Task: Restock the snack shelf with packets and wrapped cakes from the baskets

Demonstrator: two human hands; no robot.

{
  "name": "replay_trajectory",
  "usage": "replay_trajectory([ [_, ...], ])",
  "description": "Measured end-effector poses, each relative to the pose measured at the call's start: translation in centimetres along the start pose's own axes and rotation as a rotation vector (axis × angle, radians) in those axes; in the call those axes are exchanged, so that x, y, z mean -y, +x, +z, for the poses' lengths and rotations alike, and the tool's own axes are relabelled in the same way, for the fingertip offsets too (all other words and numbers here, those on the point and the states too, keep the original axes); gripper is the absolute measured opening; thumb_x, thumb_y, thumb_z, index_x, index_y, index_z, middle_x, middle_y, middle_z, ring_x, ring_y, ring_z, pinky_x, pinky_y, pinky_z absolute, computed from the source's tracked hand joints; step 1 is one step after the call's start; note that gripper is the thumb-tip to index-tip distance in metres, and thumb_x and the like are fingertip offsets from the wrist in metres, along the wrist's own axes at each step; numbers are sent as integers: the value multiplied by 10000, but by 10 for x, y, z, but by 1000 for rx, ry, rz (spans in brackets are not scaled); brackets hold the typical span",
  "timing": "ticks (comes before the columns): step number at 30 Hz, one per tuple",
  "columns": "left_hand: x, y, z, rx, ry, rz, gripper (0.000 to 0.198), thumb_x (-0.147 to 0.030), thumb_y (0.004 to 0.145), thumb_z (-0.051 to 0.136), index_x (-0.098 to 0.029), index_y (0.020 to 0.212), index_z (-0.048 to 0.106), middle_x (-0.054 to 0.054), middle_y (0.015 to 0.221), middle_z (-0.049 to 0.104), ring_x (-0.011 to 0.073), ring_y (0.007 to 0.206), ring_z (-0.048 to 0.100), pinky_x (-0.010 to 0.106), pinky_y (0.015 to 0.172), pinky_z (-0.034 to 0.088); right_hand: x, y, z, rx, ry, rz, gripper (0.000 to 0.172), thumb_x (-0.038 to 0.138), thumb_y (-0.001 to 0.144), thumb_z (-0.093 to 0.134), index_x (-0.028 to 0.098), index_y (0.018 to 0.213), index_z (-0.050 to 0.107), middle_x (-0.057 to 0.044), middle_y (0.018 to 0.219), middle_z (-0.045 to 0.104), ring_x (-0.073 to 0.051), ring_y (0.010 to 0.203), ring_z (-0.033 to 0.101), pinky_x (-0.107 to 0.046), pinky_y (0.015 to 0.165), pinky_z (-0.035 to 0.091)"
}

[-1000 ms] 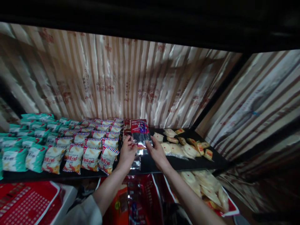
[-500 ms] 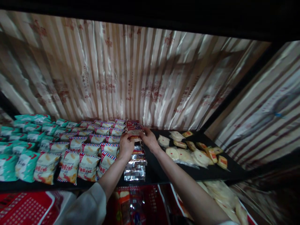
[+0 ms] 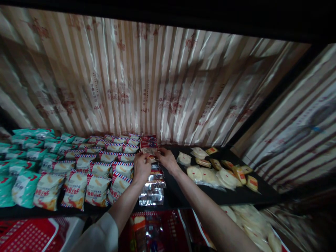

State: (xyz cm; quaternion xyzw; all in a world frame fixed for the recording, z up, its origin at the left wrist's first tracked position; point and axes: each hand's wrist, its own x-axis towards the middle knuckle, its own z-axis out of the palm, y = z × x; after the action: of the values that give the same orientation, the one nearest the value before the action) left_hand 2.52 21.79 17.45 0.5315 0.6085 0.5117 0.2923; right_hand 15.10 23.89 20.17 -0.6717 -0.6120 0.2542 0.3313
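My left hand [image 3: 142,167] and my right hand [image 3: 166,159] both grip a red snack packet [image 3: 149,150] that lies on a row of overlapping red and silver foil packets [image 3: 152,189] on a black shelf [image 3: 237,196]. The fingers of both hands curl round the packet's lower edge. More red packets [image 3: 148,139] lie behind it towards the back wall.
Left of the row lie rows of white snack bags with red-blue striped tops [image 3: 97,183], then teal bags [image 3: 23,182]. Flat pale wrapped cakes [image 3: 210,174] are spread on the right. A red basket [image 3: 31,232] and more goods sit on the lower level. Striped shiny cloth [image 3: 147,80] covers the back.
Both hands carried the red packet from upright near the shelf front to the back of the row and laid it flat there; the camera has shifted a little.
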Motion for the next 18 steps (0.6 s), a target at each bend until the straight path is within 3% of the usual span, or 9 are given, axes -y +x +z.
replay_trajectory([
  [6,-3,-4,-5,14,35,52,266,-69,694,484,-158,835,691,63,999,647,191,992,579,347,944,432,-4,-4,-1,23,-96,-2,343,345,811,502,188,1096,611,-63,1012,656,-194,932,613,-286,817,447],
  [10,2,-6,-3,-5,60,98,254,-69,689,492,-164,813,692,70,1009,643,198,1016,574,363,938,442,-6,-9,-3,-53,-216,-22,373,356,813,494,183,1126,599,-103,1128,596,-204,929,605,-312,847,440],
  [14,7,-5,-1,-14,96,131,253,-49,668,504,-157,798,693,98,1078,624,219,1072,554,398,965,427,1,-5,-2,-119,-278,-231,341,277,809,484,187,1117,601,-82,1183,581,-214,1097,514,-315,957,377],
  [18,11,-5,0,-19,128,183,225,-59,681,506,-155,770,689,102,1065,630,227,1066,558,412,983,415,16,12,6,-60,-340,-411,342,241,835,450,150,1129,599,-87,1208,588,-190,1172,463,-308,1046,278],
])
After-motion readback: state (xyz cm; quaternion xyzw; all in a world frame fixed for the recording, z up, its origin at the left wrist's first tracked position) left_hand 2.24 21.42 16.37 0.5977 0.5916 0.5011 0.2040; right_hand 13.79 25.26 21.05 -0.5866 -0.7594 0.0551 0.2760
